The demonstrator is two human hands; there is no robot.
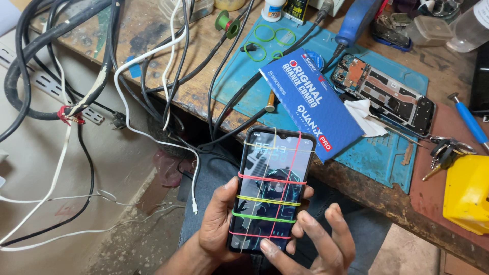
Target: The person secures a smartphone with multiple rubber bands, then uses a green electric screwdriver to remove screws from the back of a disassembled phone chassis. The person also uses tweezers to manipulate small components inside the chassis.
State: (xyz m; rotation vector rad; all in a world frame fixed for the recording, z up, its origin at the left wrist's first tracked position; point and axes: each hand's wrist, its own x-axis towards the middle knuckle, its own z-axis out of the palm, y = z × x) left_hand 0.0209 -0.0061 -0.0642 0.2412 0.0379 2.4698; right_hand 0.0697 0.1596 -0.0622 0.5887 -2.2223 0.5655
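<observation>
My left hand (216, 224) grips a black smartphone (270, 188) from its left side, thumb on the edge, fingers wrapped behind. The phone's screen is lit and several coloured rubber bands run across and along it. My right hand (318, 244) is below and to the right of the phone, with its thumb touching the lower part of the screen and the other fingers spread. The phone is held above my lap, just in front of the workbench edge.
On the wooden bench (356, 188) lies a blue mat (382, 158) with a blue box (310, 102), an opened phone (387, 94), a white tissue (364, 117) and green rubber bands (265, 35). Keys (445, 153), a yellow object (468, 193), a blue screwdriver (471, 122) and hanging cables (102, 76) surround it.
</observation>
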